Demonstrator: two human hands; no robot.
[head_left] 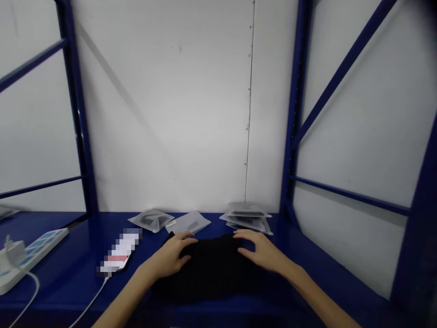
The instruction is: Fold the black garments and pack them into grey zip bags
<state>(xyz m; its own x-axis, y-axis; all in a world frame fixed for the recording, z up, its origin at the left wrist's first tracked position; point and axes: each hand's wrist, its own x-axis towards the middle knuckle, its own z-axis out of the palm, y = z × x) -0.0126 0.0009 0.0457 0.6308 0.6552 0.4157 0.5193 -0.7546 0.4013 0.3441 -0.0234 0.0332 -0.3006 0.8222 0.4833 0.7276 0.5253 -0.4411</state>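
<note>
A black piece of folded fabric (213,273), perhaps a garment, lies on the blue shelf surface (290,291) in front of me. At its left edge is my left hand (170,256), thumb and fingers apart, resting on or just over the cloth. My right hand (262,250) is at the opposite edge, also with thumb and fingers spread, the fingertips near the far right corner. Neither hand pinches the fabric as far as I can see. A small dark strip shows beyond my left hand; what it belongs to is hidden.
Behind the cloth lie a frosted bag (151,220) with something dark inside, a flat frosted bag (189,222) and a stack of frosted bags (247,216). Leftward are a charging phone (121,250) and a power strip (44,248). Blue posts (294,109) flank the white wall.
</note>
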